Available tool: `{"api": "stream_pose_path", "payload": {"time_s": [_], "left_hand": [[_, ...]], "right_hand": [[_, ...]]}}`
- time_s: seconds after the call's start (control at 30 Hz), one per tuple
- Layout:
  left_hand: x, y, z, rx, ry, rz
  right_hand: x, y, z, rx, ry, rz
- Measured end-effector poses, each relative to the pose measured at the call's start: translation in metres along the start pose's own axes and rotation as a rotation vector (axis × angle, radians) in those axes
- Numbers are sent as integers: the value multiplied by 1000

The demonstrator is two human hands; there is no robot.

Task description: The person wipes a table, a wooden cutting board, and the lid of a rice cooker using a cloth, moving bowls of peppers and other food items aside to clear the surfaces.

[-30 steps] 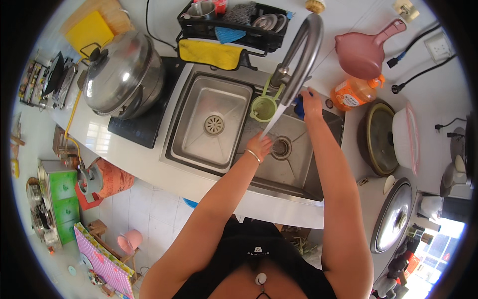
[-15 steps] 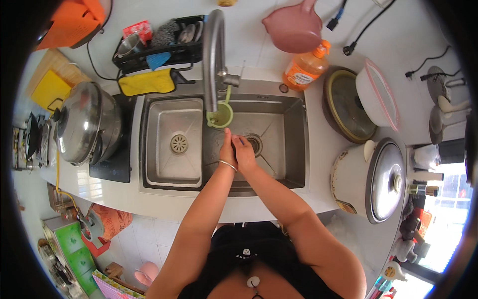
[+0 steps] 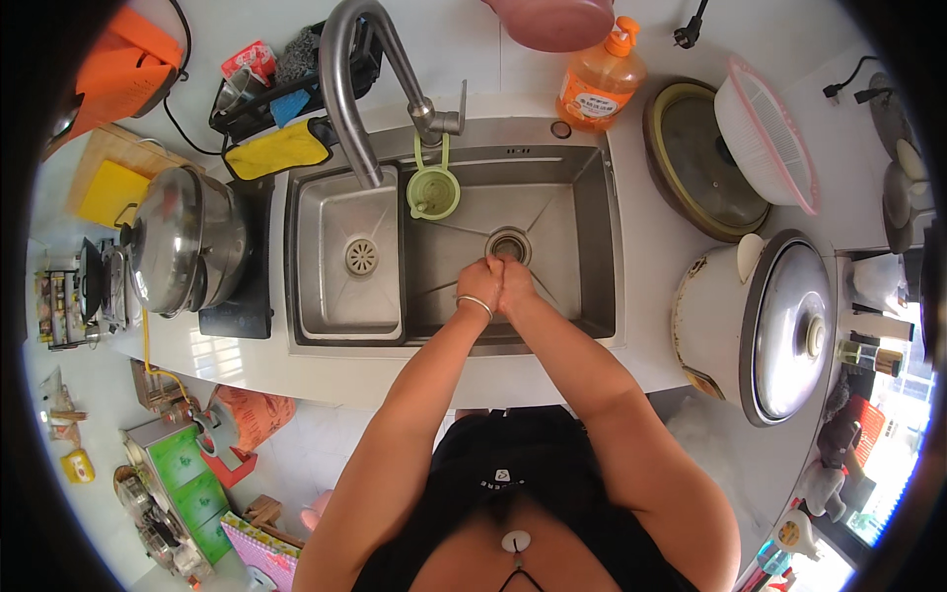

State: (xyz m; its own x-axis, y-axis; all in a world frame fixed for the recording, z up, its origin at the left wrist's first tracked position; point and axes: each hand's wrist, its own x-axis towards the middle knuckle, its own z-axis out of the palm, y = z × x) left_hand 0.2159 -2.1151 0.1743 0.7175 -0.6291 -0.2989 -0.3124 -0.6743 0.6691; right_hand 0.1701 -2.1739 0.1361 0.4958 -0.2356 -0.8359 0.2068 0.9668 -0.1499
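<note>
Over the larger right bowl of the steel sink (image 3: 582, 227), my two hands are clasped together just in front of the drain (image 3: 509, 247). My left hand (image 3: 478, 283), with a silver bangle at its wrist, presses against my right hand (image 3: 513, 281). Their fingers are curled in and partly hidden, so whatever lies between the palms cannot be seen. A pale green strainer cup (image 3: 434, 193) hangs at the back of that bowl, beyond my hands. The grey tap (image 3: 340, 89) arches over the divider, and no running water shows.
Orange soap bottle (image 3: 597, 89), dark lid (image 3: 691, 158), pink-rimmed basket (image 3: 764, 133) and large lidded pot (image 3: 720, 316) stand right. A steel pot (image 3: 187, 242) sits left on a black hob (image 3: 237, 321). Behind are a yellow cloth (image 3: 278, 150) and black rack (image 3: 232, 120).
My hands have drawn back from near the strainer cup toward the drain's front, and their stretched fingers have curled together. The whole view has shifted; the tap's spout appears farther left.
</note>
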Motion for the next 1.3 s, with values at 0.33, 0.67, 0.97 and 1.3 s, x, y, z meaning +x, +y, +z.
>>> {"api": "stream_pose_path", "payload": {"time_s": [0.33, 0.67, 0.97, 1.3], "left_hand": [[-7, -17, 26, 349, -45, 125], [-13, 5, -9, -970, -313, -530], [-19, -10, -88, -1240, -244, -235], [-83, -128, -189, 198, 317, 150]], "right_hand": [[-27, -6, -6, -268, 142, -149], [-49, -48, -31, -220, -250, 14], [-115, -61, 1, -550, -375, -59], [-132, 0, 83, -499, -336, -213]]}}
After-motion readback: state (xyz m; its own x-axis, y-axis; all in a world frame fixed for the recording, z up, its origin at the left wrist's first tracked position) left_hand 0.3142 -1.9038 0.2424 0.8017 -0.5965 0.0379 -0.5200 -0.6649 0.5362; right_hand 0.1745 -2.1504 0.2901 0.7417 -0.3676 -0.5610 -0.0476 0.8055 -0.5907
